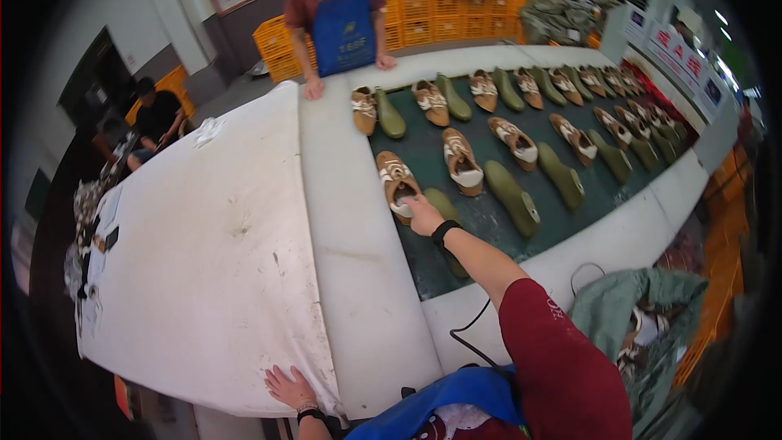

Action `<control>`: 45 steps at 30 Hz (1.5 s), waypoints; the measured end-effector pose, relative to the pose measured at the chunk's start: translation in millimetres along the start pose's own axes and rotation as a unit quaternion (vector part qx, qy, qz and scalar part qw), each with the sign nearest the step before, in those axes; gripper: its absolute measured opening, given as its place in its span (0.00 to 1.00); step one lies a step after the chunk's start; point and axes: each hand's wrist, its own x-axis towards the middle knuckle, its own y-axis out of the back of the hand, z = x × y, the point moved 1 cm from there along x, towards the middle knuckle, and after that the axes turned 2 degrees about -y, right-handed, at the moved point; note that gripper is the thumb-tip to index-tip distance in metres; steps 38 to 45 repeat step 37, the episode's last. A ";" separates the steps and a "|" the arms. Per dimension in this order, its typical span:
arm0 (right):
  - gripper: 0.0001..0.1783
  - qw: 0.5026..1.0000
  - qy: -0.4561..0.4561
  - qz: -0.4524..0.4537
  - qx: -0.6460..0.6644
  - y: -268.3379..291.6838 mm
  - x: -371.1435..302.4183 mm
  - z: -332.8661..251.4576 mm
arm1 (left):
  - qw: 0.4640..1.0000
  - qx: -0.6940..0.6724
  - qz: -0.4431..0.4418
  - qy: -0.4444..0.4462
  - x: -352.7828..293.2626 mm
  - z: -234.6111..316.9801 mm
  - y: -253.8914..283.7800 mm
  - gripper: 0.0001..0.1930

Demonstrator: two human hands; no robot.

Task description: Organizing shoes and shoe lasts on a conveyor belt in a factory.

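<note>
My right hand reaches across the green belt, its fingers closed at the heel opening of a tan shoe with white stripes. The shoe still rests on the belt, toe pointing away from me. Partly hidden by my right wrist and forearm lies a green shoe last. To the right are another tan shoe and a green last. My left hand lies flat, fingers spread, on the white cloth over the table at left.
Several more tan shoes and green lasts stand in rows along the belt. A co-worker in a blue apron rests both hands on the far edge. Orange crates are stacked behind. A green sack holding shoes and a black cable are near my right.
</note>
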 end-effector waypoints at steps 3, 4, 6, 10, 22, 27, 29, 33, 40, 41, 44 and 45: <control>0.28 0.995 0.099 0.011 0.030 41.7 -43.5 -14.2 | 1.000 0.010 -0.020 -0.014 8.5 9.6 -0.8 0.27; 0.29 0.992 0.125 0.007 0.028 60.8 -61.9 -15.2 | 0.999 0.007 -0.030 -0.020 10.0 15.3 -0.2 0.28; 0.31 0.989 0.142 0.007 0.029 103.5 -108.3 -28.2 | 0.999 0.001 -0.045 -0.030 17.2 11.3 -9.9 0.30; 0.33 0.990 0.121 0.072 -0.010 189.2 -226.6 -55.1 | 0.958 0.065 0.220 -0.170 44.9 -20.0 -69.1 0.31; 0.66 0.717 -0.619 0.313 -0.070 169.6 -830.3 66.8 | 0.895 -0.175 -0.108 -0.397 45.4 124.6 -53.3 0.34; 0.68 0.714 -0.603 0.355 -0.001 151.9 -775.1 56.4 | 0.876 -0.236 -0.201 -0.369 29.4 104.2 -16.3 0.38; 0.69 0.684 -0.640 0.295 -0.188 166.2 -762.1 43.6 | 0.855 -0.269 -0.244 -0.370 11.2 114.9 -4.2 0.39; 0.48 0.742 -0.599 0.244 -0.178 180.6 -761.9 60.9 | 0.556 -0.264 -0.456 -0.642 -213.7 252.7 150.7 0.53; 0.36 0.792 -0.487 0.367 0.025 185.2 -776.3 104.6 | 0.384 -0.157 -0.395 -0.820 -369.0 289.2 119.9 0.64; 0.36 0.792 -0.487 0.367 0.025 185.2 -776.3 104.6 | 0.384 -0.157 -0.395 -0.820 -369.0 289.2 119.9 0.64; 0.36 0.792 -0.487 0.367 0.025 185.2 -776.3 104.6 | 0.384 -0.157 -0.395 -0.820 -369.0 289.2 119.9 0.64; 0.36 0.792 -0.487 0.367 0.025 185.2 -776.3 104.6 | 0.384 -0.157 -0.395 -0.820 -369.0 289.2 119.9 0.64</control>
